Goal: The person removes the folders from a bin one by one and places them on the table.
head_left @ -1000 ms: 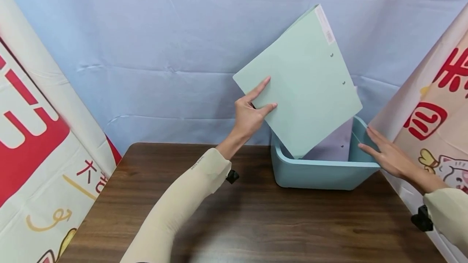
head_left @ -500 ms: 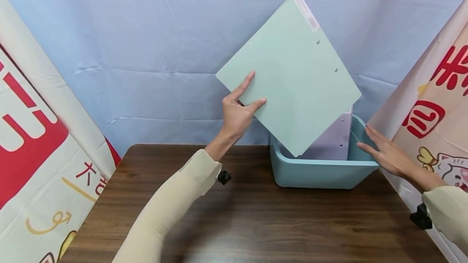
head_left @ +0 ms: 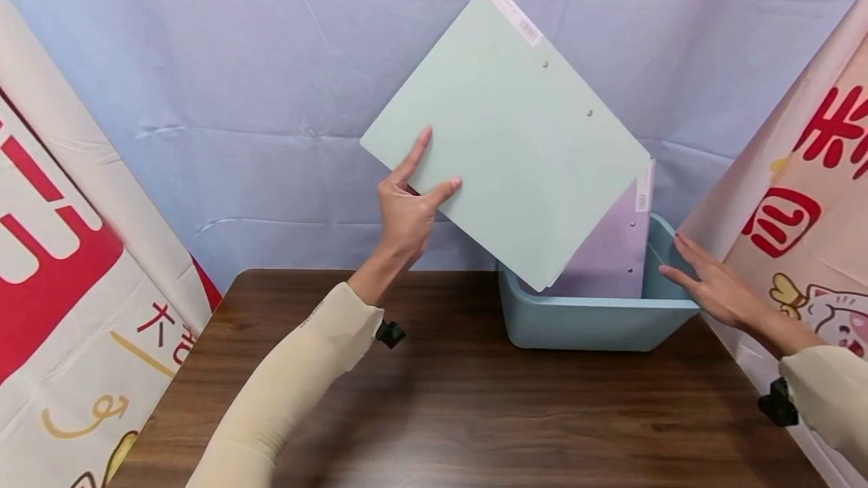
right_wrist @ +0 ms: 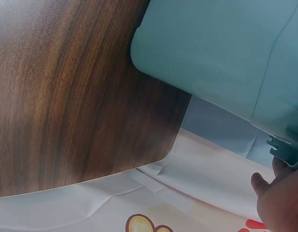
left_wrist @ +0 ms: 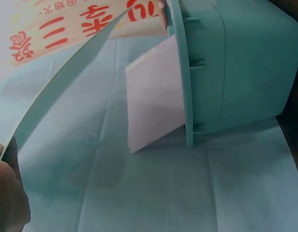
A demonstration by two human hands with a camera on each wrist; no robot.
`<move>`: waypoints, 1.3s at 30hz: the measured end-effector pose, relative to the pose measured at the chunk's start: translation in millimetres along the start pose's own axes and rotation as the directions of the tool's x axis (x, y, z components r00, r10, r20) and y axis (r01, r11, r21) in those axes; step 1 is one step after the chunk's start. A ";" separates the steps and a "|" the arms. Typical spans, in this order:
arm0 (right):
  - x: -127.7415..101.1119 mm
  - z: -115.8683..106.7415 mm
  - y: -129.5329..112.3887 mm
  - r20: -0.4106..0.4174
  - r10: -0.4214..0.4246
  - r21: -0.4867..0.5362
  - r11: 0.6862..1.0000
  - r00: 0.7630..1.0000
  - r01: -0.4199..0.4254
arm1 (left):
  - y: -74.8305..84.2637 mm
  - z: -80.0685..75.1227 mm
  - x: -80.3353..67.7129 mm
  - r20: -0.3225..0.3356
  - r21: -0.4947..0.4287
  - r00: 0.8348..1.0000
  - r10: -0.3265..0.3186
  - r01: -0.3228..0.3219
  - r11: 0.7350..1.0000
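Observation:
My left hand (head_left: 405,218) holds a pale mint-green file folder (head_left: 502,134) by its lower left edge, thumb and forefinger lying across the front cover. The folder is tilted, with a white barcode strip and two rivets along its upper right edge. Its bottom corner overlaps the front rim of a blue-green plastic bin (head_left: 597,326). A lilac folder (head_left: 610,247) stands in the bin, partly hidden behind the green one; the left wrist view shows the lilac folder (left_wrist: 153,92) jutting past the rim. My right hand (head_left: 725,292) grips the bin's right rim, thumb on the inner side.
The bin stands at the back right of a dark wood-grain table (head_left: 434,398). Behind it hangs a pale blue cloth (head_left: 203,81). Printed cloths with red characters hang at the left (head_left: 61,262) and right (head_left: 800,194).
My left hand has moved left, drawing the green folder leftward and tilting it further left. More of the lilac folder now shows. My right hand has stayed at the bin's rim.

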State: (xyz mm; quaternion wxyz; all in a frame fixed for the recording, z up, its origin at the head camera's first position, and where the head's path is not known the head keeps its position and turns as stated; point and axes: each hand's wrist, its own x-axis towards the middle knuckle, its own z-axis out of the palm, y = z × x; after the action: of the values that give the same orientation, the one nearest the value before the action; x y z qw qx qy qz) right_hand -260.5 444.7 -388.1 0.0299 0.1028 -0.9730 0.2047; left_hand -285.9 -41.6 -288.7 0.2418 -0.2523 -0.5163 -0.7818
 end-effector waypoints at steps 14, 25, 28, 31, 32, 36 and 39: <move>4.1 1.4 1.5 0.007 -0.008 0.007 1.000 1.000 0.008 | 16.8 -27.4 -3.3 -0.038 -0.027 0.999 -0.023 0.022 0.999; 6.4 3.5 0.4 0.033 0.009 0.017 1.000 0.999 -0.010 | 29.5 -51.0 -6.6 -0.045 -0.004 0.997 -0.057 0.057 0.998; 6.2 3.3 0.6 0.039 0.012 0.012 1.000 0.999 -0.013 | 33.3 -58.4 -8.1 -0.041 0.005 0.997 -0.065 0.066 0.998; 6.0 1.9 1.6 0.040 0.008 0.001 1.000 0.999 -0.008 | 37.7 -65.9 -9.2 -0.042 0.008 0.996 -0.075 0.075 0.997; 6.0 1.2 1.8 0.040 0.005 -0.001 1.000 0.999 -0.005 | 38.9 -68.6 -9.1 -0.043 0.008 0.996 -0.078 0.078 0.997; 5.0 0.0 3.9 0.031 -0.001 -0.009 1.000 1.000 0.001 | 45.5 -78.5 -9.4 -0.037 0.025 0.995 -0.095 0.096 0.995; 3.2 0.9 5.2 0.023 -0.001 -0.005 1.000 1.000 0.001 | 49.3 -85.5 -10.0 -0.030 0.041 0.993 -0.115 0.116 0.992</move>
State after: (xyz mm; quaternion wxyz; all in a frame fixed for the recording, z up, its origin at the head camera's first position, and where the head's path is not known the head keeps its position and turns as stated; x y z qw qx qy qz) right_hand -264.7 448.4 -390.7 0.0188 0.1054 -0.9737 0.2012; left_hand -259.3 -137.2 -290.4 0.2085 -0.2059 -0.5431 -0.7869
